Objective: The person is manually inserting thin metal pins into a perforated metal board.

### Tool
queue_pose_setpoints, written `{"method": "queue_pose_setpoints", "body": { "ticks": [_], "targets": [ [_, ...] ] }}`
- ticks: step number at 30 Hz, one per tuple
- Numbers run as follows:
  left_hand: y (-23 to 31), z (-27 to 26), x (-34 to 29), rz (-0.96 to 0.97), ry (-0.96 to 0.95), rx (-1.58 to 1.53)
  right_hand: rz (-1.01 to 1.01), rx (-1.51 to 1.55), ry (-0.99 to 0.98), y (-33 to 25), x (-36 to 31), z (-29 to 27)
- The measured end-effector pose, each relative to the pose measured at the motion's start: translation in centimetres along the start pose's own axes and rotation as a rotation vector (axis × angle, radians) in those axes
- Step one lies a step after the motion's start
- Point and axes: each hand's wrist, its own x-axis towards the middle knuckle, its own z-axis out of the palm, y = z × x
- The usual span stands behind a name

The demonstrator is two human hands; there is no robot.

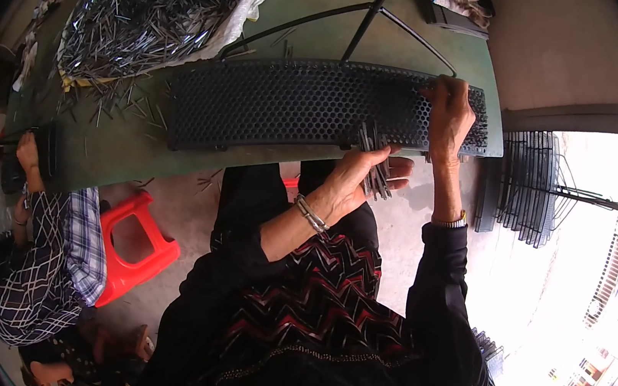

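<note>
A long black panel (274,100) full of round holes lies along the near edge of the green table. My left hand (350,175) is closed around a bundle of thin dark metal strips (371,137), held just in front of the panel's near edge. Over the panel's right part, my right hand (452,122) has its fingers pinched together at the holes. Whatever sits between those fingertips is too small or hidden to make out. Short dark pieces stand up out of the holes at the panel's right end, beside my right hand.
A big heap of loose metal strips (162,5) rests on a white sack at the back left, with strays on the green table (114,150). A black rod frame (365,22) rises behind the panel. Racks (530,185) stand right. A person (30,267) sits near a red stool (136,249).
</note>
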Motion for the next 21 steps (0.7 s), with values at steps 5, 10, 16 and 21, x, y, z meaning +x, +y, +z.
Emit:
{"method": "queue_pose_setpoints", "body": {
  "ticks": [5, 10, 16, 21],
  "targets": [
    [0.0, -0.1, 0.0, -0.020, 0.009, 0.050, 0.006, 0.002, 0.019, -0.1, 0.0, 0.2],
    [0.1, 0.0, -0.2, -0.020, 0.034, 0.063, -0.028, -0.005, 0.046, 0.1, -0.1, 0.3],
    [0.1, -0.5, -0.5, -0.063, 0.026, 0.101, -0.042, -0.069, -0.050, 0.1, -0.1, -0.1],
    [-0.2, -1.0, -0.1, -0.032, 0.044, 0.172, -0.266, -0.277, 0.005, 0.5, -0.1, 0.5]
  ]
}}
